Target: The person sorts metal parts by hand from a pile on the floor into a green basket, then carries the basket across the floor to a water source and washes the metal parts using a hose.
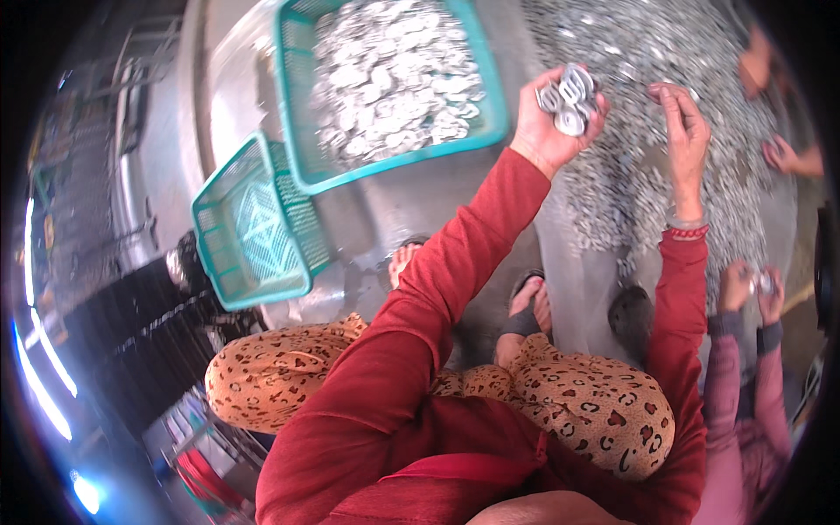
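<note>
Cupped upward, my left hand (pixel 535 122) holds several shiny, round metal parts (pixel 570 103) with holes in them. It is between a green plastic basket and a wide heap of small silvery metal pieces (pixel 612 197). My right hand (pixel 687 131), with a red bracelet at its wrist, hangs over that heap. Its fingers are drawn together and bent at the tips. Whatever they may pinch is too small and blurred to make out.
A large green basket (pixel 394 160) full of similar silvery parts stands at the upper left. Against it leans a smaller green basket (pixel 254 293). Other people's hands (pixel 787 157) work along the heap's right side. A co-worker's hands (pixel 739 284) hold a metal piece at the lower right.
</note>
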Tool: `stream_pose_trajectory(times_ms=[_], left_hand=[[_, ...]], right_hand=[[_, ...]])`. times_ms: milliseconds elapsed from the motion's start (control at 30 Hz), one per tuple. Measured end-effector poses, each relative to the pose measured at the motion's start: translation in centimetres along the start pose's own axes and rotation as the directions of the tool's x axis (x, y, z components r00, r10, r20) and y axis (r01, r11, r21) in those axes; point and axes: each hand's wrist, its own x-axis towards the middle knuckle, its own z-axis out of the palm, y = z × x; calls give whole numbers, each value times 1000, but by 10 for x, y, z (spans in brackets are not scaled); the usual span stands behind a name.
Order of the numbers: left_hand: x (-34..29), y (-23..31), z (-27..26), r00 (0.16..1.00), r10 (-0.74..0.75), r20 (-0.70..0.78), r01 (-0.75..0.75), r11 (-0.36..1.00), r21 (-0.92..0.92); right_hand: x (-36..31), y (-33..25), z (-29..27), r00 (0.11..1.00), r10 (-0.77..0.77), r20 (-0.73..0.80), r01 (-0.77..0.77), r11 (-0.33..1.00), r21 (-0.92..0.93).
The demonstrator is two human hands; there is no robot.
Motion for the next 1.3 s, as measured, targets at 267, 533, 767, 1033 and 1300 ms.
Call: stream_pose_trajectory(times_ms=[267,533,767,1033,1300], left_hand=[[-124,136,30,94,927,363,-65,-358,931],[-156,43,-19,128,702,701,383,-687,618],[-88,-6,20,322,542,776,-42,-811,583],[-5,-61,-6,632,408,659,-343,-615,710],[22,-61,-100,951,307,-11,119,-334,935]], right_hand=[[57,107,137,811,-241,534,569,537,-622],[-11,115,162,816,-75,573,562,330,-758],[-27,65,79,961,119,250,204,310,-929],[-114,93,-36,970,227,88,-110,731,-673],[-134,27,-30,594,722,354,-770,384,509]])
